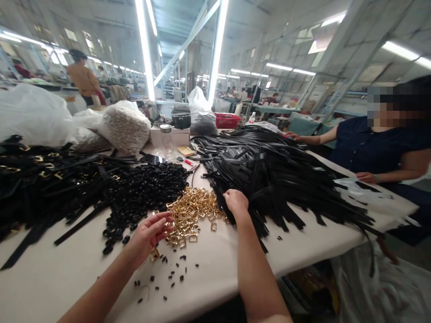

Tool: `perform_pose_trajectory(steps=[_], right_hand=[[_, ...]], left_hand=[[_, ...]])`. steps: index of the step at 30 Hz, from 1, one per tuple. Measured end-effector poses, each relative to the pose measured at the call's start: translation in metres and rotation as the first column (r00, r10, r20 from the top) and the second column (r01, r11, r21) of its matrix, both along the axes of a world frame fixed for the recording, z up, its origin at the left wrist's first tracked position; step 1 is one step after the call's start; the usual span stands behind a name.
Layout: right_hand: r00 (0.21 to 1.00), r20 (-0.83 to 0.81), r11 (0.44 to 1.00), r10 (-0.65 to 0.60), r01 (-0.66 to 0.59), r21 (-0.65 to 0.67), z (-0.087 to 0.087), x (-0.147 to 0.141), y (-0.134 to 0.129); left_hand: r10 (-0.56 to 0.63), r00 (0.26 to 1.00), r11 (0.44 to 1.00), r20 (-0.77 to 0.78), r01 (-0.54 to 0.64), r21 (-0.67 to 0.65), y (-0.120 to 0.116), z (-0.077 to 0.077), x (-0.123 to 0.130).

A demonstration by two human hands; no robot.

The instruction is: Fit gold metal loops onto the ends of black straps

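My left hand reaches over the near left side of a heap of gold-coloured buckles, its fingers stretched out and apart. Just below its palm shows a single gold buckle; whether it touches the hand I cannot tell. My right hand is closed at the left edge of a big pile of black straps, with the end of a strap at its fingers. Left of the buckles lies a mound of small black loops.
Finished-looking black belts with gold buckles cover the left side. Small black bits are scattered near the front edge. Behind stand filled plastic bags, a clear jar and a red basket. A co-worker sits at the right.
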State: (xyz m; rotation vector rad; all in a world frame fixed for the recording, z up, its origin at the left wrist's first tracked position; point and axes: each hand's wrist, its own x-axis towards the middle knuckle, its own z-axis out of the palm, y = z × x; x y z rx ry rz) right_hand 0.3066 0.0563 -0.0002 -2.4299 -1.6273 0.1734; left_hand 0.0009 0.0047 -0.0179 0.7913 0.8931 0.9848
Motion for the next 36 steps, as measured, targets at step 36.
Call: perform_pose_trajectory(steps=[36], right_hand=[[0.681,-0.104,0.636,0.725,-0.604,0.48,0.0,-0.084,-0.028]], left_hand=[[0.021,0.985,0.985,-0.174,0.01,0.174,-0.002,0.008,0.013]])
